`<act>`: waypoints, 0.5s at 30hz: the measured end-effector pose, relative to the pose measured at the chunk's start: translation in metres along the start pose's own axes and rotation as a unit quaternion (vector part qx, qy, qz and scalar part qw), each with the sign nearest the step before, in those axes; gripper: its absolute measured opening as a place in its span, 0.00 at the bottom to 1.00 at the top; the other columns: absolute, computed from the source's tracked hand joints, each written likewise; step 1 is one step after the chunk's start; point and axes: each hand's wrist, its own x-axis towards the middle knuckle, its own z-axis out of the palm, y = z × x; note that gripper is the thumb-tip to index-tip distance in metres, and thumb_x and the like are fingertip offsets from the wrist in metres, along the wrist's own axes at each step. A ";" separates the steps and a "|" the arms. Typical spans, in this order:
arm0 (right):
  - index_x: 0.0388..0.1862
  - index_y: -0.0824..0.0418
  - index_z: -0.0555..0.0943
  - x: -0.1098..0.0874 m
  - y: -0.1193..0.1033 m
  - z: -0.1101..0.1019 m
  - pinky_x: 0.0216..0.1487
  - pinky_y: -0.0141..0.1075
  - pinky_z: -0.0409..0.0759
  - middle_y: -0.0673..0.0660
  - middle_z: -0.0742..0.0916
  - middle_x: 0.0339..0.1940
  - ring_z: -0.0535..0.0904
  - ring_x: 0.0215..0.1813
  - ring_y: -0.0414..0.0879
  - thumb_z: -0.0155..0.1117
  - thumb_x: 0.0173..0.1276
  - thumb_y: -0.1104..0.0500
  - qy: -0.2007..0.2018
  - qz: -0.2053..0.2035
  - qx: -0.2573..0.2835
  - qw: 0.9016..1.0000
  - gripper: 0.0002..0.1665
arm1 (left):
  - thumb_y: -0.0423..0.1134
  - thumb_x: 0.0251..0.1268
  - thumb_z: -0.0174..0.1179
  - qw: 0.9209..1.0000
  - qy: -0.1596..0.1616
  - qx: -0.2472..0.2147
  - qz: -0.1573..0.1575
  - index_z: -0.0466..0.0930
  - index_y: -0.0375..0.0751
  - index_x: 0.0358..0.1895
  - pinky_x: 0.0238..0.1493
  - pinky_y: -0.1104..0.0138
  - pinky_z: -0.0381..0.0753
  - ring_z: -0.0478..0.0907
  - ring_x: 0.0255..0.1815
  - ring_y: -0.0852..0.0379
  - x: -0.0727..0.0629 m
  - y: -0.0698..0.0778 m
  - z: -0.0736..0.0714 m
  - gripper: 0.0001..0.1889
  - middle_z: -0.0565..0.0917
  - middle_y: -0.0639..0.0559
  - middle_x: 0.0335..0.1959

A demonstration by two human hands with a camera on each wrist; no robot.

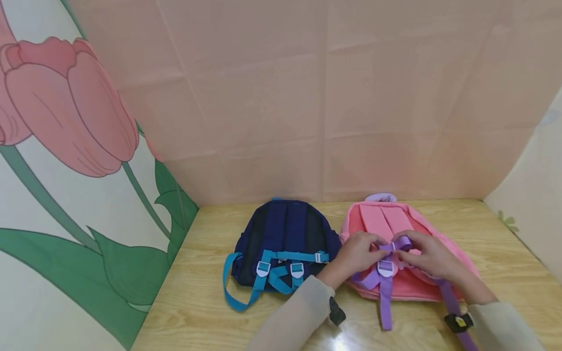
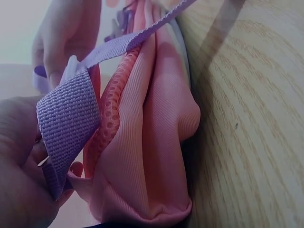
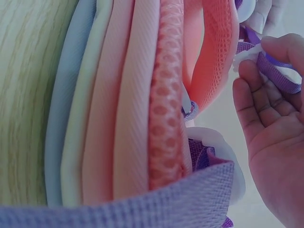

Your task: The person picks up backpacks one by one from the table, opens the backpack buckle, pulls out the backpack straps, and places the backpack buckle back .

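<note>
A pink backpack (image 1: 397, 214) lies back side up on the table, its purple webbing straps (image 1: 386, 302) and white adjuster buckle (image 1: 386, 267) showing. Over its middle, the left hand (image 1: 361, 251) pinches a purple strap (image 2: 71, 118). Facing it, the right hand (image 1: 430, 256) pinches the looped part of the strap (image 3: 281, 78) beside a small white plastic piece (image 3: 247, 56). Thumb and fingertips of the right hand meet at that piece in the right wrist view. Part of the left fingers is hidden behind the webbing in the left wrist view.
A navy backpack (image 1: 285, 226) with turquoise straps (image 1: 241, 304) lies just left of the pink one. Another purple strap (image 1: 449, 297) hangs off the right side under the right forearm. Behind the wooden table (image 1: 189, 292) stands a pinkish cloth backdrop (image 1: 325, 97).
</note>
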 end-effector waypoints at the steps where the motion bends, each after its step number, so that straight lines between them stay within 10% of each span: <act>1: 0.49 0.52 0.82 0.000 0.000 0.000 0.42 0.35 0.83 0.46 0.85 0.39 0.80 0.41 0.34 0.75 0.64 0.60 0.001 -0.001 -0.002 1.000 0.16 | 0.51 0.70 0.65 1.000 0.002 0.000 0.003 0.87 0.59 0.53 0.36 0.82 0.69 0.72 0.35 0.75 0.000 0.000 0.000 0.12 0.84 0.70 0.40; 15: 0.48 0.53 0.82 -0.001 -0.002 0.001 0.32 0.33 0.79 0.49 0.86 0.37 0.79 0.39 0.34 0.74 0.65 0.60 0.005 0.016 0.022 1.000 0.14 | 0.46 0.67 0.69 1.000 0.003 -0.018 -0.012 0.87 0.55 0.52 0.41 0.83 0.72 0.74 0.38 0.76 0.000 -0.002 0.001 0.12 0.83 0.69 0.38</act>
